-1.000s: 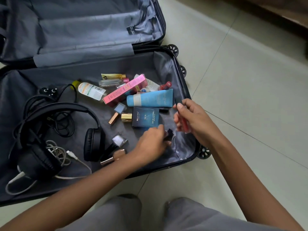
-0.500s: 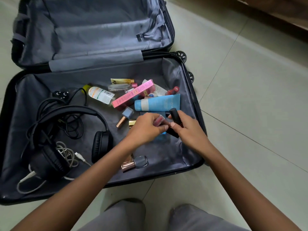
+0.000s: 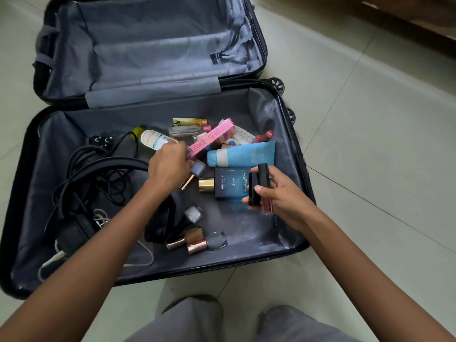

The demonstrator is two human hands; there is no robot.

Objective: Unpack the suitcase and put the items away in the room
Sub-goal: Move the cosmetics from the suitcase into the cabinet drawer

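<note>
The open dark suitcase (image 3: pixel 246 230) lies on the floor in front of me, its lower half strewn with toiletries. My left hand (image 3: pixel 170 164) reaches into the pile and pinches the near end of a long pink box (image 3: pixel 214 137). My right hand (image 3: pixel 281 196) hovers over the suitcase's right side and grips two black lipstick tubes (image 3: pixel 258 183) together with a red lip gloss (image 3: pixel 266 206). Beneath and beside it lie a dark blue cologne box (image 3: pixel 232 183) and a light blue tube (image 3: pixel 244 154).
Black headphones (image 3: pixel 111 166) and tangled cables fill the suitcase's left part. Nail polish bottles (image 3: pixel 195 240) lie near its front edge, and a clear bottle (image 3: pixel 154 139) sits behind my left hand. The lid (image 3: pixel 148 45) is empty. Tiled floor (image 3: pixel 370 144) spreads to the right. My knees (image 3: pixel 197 322) are below.
My left hand handed a small item to my right hand, then moved back and left to the pink box. My right hand now holds more tubes and has drawn right.
</note>
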